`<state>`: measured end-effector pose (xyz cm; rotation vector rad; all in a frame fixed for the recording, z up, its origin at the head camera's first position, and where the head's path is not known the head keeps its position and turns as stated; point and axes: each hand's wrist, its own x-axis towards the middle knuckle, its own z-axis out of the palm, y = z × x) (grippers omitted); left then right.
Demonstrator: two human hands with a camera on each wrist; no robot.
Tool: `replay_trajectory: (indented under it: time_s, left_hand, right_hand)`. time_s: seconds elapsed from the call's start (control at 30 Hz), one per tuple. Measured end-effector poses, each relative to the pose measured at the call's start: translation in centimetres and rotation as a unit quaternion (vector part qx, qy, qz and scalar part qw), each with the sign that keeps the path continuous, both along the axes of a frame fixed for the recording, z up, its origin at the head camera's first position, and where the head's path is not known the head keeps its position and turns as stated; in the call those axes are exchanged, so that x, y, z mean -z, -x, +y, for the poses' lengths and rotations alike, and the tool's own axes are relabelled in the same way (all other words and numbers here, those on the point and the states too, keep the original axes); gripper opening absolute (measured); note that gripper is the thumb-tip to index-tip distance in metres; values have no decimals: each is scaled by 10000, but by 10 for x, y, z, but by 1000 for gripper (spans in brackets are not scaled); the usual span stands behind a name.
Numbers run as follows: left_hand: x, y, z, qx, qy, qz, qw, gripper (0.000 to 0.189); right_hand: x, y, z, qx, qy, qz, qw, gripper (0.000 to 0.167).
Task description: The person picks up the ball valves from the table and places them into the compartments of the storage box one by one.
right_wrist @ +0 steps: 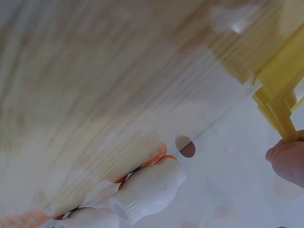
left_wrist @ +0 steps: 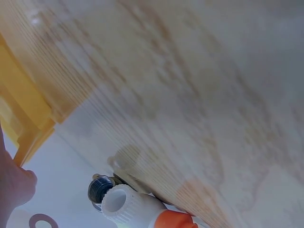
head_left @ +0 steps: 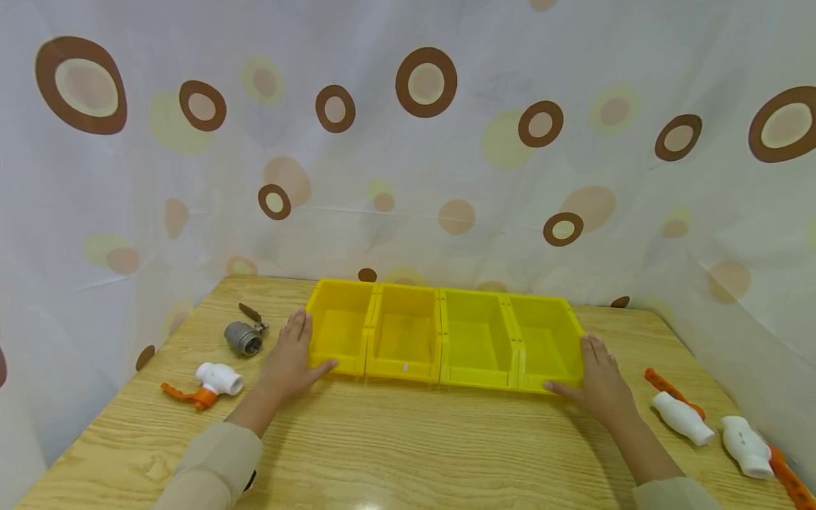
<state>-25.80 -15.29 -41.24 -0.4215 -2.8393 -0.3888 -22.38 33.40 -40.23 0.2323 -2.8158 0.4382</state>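
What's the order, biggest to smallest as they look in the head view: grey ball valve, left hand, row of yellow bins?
1. Row of yellow bins
2. Left hand
3. Grey ball valve

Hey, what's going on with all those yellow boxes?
A person is touching both ends of a row of four yellow boxes on a wooden table. The left hand is at the left end, the right hand at the right. A gray valve and a white valve lie off to the left; two more white valves lie to the right.
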Motion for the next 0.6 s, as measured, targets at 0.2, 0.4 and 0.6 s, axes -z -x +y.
replay_trajectory:
  time_s: [0.2,0.4,0.6]
  left_hand:
    - [-1,-3,0,38,-61,24,10000,92]
    - [-1,-4,0,59,-61,16,10000,92]
    - [-1,-5,-1,52,-99,74,9999,93]
  right_hand:
    - [-2,-2,-1,5,-3,-114,9999,108]
    - [-1,-3,-1,22,-8,-81,10000,108]
    - [1,-3,0,49,-49,-45,10000,110]
